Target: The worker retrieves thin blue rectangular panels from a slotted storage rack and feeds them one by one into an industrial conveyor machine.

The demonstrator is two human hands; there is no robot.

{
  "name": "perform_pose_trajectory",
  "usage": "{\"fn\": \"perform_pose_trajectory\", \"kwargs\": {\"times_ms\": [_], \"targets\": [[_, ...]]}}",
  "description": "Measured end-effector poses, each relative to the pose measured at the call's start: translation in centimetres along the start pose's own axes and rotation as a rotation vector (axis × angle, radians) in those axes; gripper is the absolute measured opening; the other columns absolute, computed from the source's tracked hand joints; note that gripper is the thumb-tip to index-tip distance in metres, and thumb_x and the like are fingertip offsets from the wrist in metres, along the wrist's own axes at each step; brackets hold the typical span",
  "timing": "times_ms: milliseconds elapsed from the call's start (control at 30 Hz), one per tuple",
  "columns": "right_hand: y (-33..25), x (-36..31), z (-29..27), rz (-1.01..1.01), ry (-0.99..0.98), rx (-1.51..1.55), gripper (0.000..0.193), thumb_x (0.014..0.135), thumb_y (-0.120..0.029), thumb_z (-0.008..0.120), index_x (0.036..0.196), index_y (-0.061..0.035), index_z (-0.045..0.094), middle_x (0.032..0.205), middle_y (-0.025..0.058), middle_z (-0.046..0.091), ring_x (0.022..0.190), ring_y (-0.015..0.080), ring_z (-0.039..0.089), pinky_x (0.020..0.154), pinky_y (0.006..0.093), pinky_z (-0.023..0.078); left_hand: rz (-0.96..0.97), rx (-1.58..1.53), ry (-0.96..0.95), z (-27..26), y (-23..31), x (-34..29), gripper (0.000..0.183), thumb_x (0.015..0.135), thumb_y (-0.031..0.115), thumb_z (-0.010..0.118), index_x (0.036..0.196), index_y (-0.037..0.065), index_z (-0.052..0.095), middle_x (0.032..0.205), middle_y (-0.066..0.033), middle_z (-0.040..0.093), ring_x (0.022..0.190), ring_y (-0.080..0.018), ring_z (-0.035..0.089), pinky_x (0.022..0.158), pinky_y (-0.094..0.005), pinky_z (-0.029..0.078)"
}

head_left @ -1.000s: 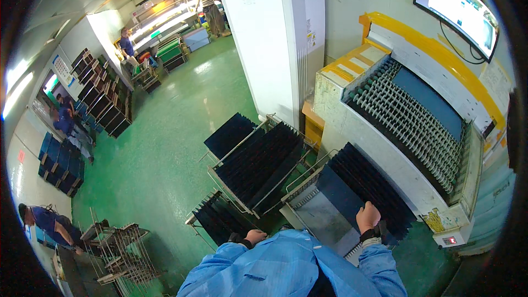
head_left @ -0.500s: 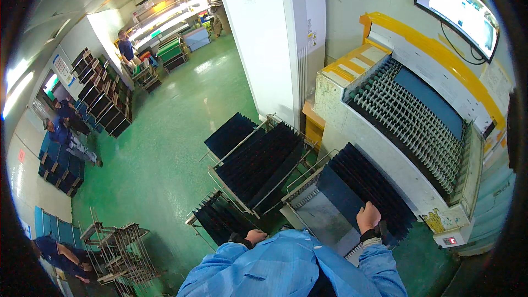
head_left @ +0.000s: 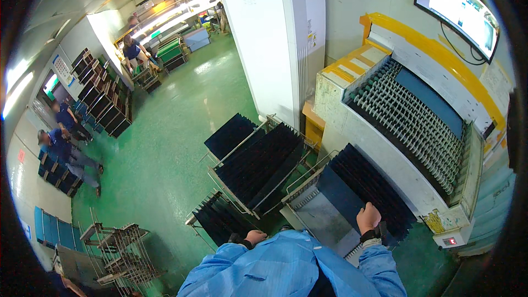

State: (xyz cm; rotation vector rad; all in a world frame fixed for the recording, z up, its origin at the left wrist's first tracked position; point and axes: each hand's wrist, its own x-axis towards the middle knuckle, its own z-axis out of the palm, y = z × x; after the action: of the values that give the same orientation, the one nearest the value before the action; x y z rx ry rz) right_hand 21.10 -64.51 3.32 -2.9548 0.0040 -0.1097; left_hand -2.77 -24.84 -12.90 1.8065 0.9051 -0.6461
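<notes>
My right hand (head_left: 368, 218), with a dark band on its wrist, is closed at the edge of a dark blue flat panel (head_left: 342, 191). The panel leans in a metal rack (head_left: 301, 193) next to a dense row of similar dark panels (head_left: 374, 187). Close against my blue smock, my left hand (head_left: 256, 237) has curled fingers; anything inside them is hidden. It is nearest to a smaller rack of dark panels (head_left: 217, 217).
Beyond my hands stands another loaded rack (head_left: 261, 165). A roller conveyor machine (head_left: 412, 126) rises at the right, below a wall screen (head_left: 459, 8). A tall white cabinet (head_left: 261, 38) is ahead. Empty metal racks (head_left: 121, 253) stand lower left; several people work along the left.
My hands and the panels look unmoved. In the background, people at the left and far end have shifted; one bends over a rack, and the person at lower left has mostly gone from view.
</notes>
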Motion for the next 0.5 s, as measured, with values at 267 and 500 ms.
{"fn": "perform_pose_trajectory", "kwargs": {"times_ms": [267, 500], "targets": [[0.1, 0.0, 0.4, -0.014, 0.012, 0.019, 0.015, 0.074, -0.017, 0.064, 0.079, -0.0042, 0.058, 0.078, 0.0171, 0.062, 0.076, 0.0355, 0.061, 0.063, 0.0448, 0.046, 0.001, -0.024, -0.006, 0.3, -1.4, 1.1, 0.034, 0.076, 0.033, 0.063, 0.089, 0.002, 0.069, 0.080, -0.0083, 0.068, 0.073, -0.0191, 0.065, 0.070, -0.0305, 0.050], [0.5, 0.1, 0.6, 0.004, 0.018, 0.002, 0.015, 0.073, -0.017, 0.064, 0.079, -0.0044, 0.058, 0.078, 0.0170, 0.062, 0.075, 0.0354, 0.061, 0.062, 0.0449, 0.046, -0.006, 0.028, -0.001, 0.3, -0.4, 0.7, 0.033, 0.076, 0.033, 0.063, 0.088, 0.003, 0.069, 0.079, -0.0073, 0.068, 0.073, -0.0185, 0.064, 0.070, -0.0304, 0.050]]}}
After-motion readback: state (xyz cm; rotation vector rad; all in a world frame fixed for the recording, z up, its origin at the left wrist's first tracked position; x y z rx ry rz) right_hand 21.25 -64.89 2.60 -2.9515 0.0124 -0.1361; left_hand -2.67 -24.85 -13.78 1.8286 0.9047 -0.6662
